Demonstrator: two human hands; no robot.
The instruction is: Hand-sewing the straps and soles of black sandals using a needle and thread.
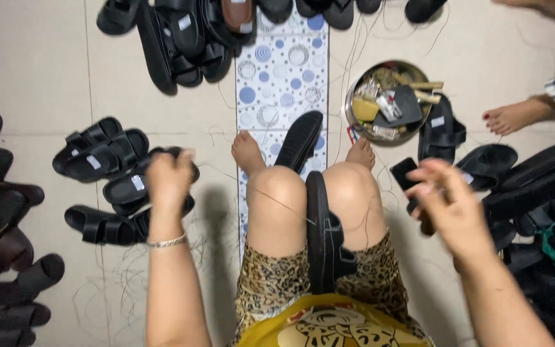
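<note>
Black rubber strap sandal (324,241) stands on edge, clamped between the knees, freeing both hands. Thin thread (252,186) runs taut from it to the left hand (168,180), grip pinched on it. Right hand (451,202): blurred, grip state unclear. Round metal tool bowl (390,99) on floor nearby.

Small white rectangular labels (137,182) sit on the black sandals (107,154) left of my knees, another white label (437,121) on a sandal at my right. Crinkled clear and yellow packets (372,97) fill the round metal bowl (352,122) ahead.
</note>
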